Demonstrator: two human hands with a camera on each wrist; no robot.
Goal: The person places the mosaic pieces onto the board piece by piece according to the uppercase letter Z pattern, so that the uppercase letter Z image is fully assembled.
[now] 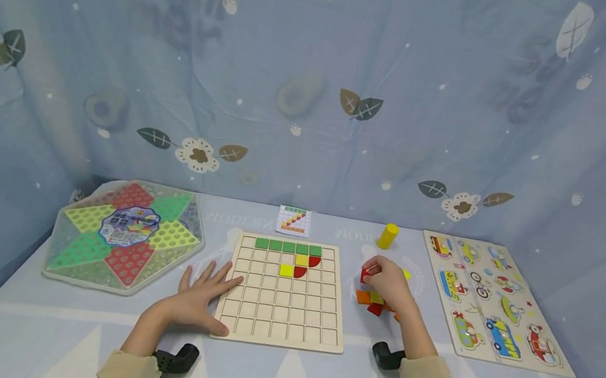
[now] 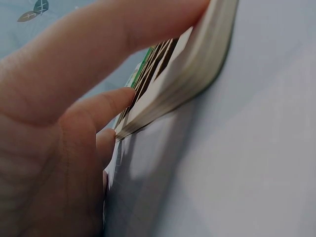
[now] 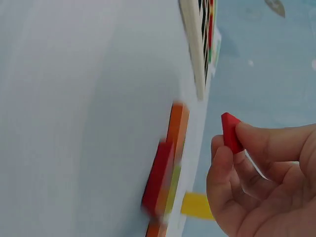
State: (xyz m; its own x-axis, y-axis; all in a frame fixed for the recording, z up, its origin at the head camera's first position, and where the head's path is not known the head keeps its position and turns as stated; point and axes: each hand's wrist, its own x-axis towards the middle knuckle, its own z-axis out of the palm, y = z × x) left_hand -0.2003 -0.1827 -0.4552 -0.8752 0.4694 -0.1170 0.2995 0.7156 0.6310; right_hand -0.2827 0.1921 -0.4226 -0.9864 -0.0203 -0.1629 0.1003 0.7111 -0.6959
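Note:
A wooden grid board (image 1: 281,313) lies in the middle of the table. Along its top row runs a line of green square tiles (image 1: 289,247); below sit two yellow tiles (image 1: 286,270), each with a red quarter-round tile (image 1: 300,272) to its right. My left hand (image 1: 198,302) rests with fingers spread on the board's left edge, the thumb at its near corner. Right of the board, my right hand (image 1: 391,284) pinches a red block (image 3: 231,133) between thumb and fingers, above a pile of orange, red and yellow pieces (image 1: 376,300).
Behind the board lies a small pattern card (image 1: 294,221). A yellow cylinder (image 1: 388,236) stands at the back right. On the far right is a vehicle picture puzzle board (image 1: 495,304); on the left, a hexagonal box (image 1: 127,236) with a coloured star. A patterned curtain (image 1: 321,84) hangs behind.

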